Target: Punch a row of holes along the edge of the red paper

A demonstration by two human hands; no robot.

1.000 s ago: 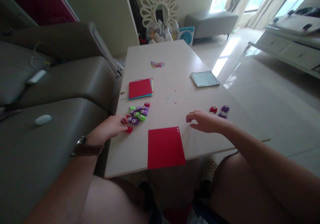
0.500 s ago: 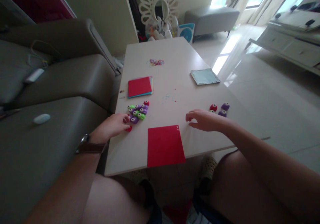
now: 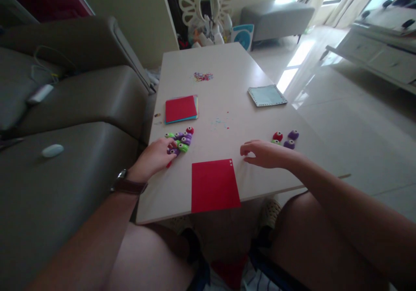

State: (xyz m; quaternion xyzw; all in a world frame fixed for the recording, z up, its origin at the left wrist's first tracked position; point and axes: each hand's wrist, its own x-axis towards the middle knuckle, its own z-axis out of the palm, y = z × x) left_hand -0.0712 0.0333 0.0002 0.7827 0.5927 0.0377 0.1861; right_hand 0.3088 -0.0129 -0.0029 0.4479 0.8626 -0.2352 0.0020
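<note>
The left hand [image 3: 155, 157], w/ a brown watch on the wrist, lies on the near edge of the pile of little round purple, green & red plastic paper punches [image 3: 180, 140]. Its fingers curl over a red punch that peeks out under them; whether they grip it can't be told. Just right of those fingers lies the flat red paper sheet [image 3: 214, 186], on the pale wood table [image 3: 227, 83]. The right hand [image 3: 264, 154] rests loosely open, holding nothing, fingertips near the sheet's far corner. Past its knuckles sit four more small punches [image 3: 285, 139]. A clumsy grab could knock the pile & send punches rolling off the table edge.
</note>
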